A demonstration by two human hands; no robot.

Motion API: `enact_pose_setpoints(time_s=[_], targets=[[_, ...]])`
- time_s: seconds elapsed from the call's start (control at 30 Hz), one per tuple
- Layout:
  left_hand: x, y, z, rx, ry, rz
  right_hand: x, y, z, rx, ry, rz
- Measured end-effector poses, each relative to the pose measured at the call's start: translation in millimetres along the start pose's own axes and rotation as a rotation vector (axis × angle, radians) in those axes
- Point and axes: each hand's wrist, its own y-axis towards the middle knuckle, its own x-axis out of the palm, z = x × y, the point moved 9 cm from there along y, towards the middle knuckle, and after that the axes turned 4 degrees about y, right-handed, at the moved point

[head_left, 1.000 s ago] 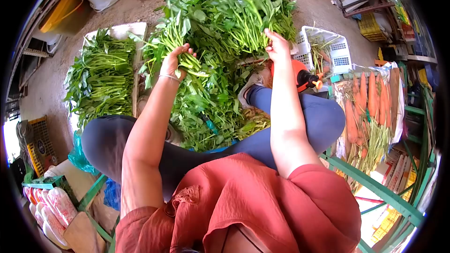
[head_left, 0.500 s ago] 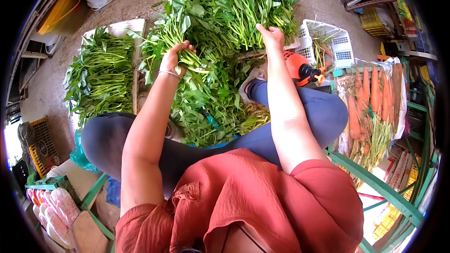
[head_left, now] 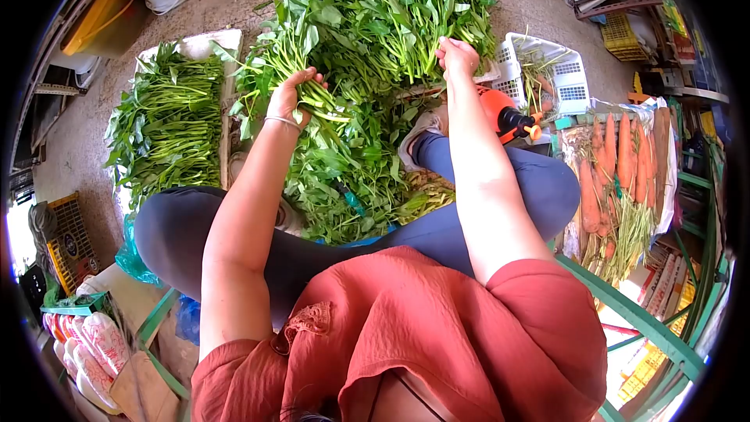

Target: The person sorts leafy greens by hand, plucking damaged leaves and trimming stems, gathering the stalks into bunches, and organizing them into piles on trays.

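A bunch of leafy greens (head_left: 283,53) is in the left grip (head_left: 292,97), its leaves spreading ahead of the fingers and leftward, its pale stem ends jutting out past the palm to the right. That grip is curled closed around the stems, with a bracelet (head_left: 283,121) just behind it on the wrist. A big pile of greens (head_left: 375,8) fills the space between the two grips and reaches well ahead of both. The right grip (head_left: 459,58) is at the pile's near right edge, thumb and fingers drawn close together by the stems; whether a stem is pinched there, I cannot tell. More loose greens (head_left: 336,180) lie behind and to the right of the left grip, between the person's legs.

Farther left of the left grip, a stack of greens (head_left: 172,137) rests on a white tray (head_left: 228,41), its stems mostly side by side. Just behind the right grip and to its right is a red bottle (head_left: 494,107) with a black top, partly hidden by the forearm. Beyond it, right of the same grip, stands a white basket (head_left: 573,92) with stalks inside. Carrots (head_left: 625,152) lie farther right and behind that grip, past the knee.
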Motion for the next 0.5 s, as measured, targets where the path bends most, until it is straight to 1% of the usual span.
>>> enact_pose_setpoints(time_s=[0.13, 0.17, 0.23, 0.3, 0.37, 0.43, 0.47, 0.5], targets=[[-2.1, 1.8, 0.4, 0.013, 0.03, 0.005, -4.4, -4.4, 8.4, 0.005, 0.386, 0.018], [-1.9, 1.5, -0.8, 0.009, 0.031, 0.005, -6.8, -8.9, 12.6, 0.007, 0.385, 0.022], [-4.1, 4.8, -3.3, -0.013, 0.022, 0.016, -10.4, -16.3, 14.4, -0.045, 0.61, 0.027], [-1.6, 3.9, -2.4, -0.003, 0.021, 0.002, -8.9, -17.5, 19.2, -0.047, 0.609, -0.002], [0.3, 0.3, -0.5, 0.02, 0.03, 0.017, -5.2, -19.9, 20.2, -0.08, 0.268, -0.016], [0.2, 0.0, -0.6, 0.02, 0.028, 0.009, -4.6, -23.8, 1.9, -0.308, -0.148, 0.095], [-0.4, -0.3, -0.4, 0.017, 0.038, 0.008, -4.3, -21.1, 4.5, -0.259, -0.375, 0.096], [-0.9, -0.2, -0.6, 0.014, 0.048, 0.008, -3.2, -33.0, -7.6, -0.207, -0.601, 0.097]])
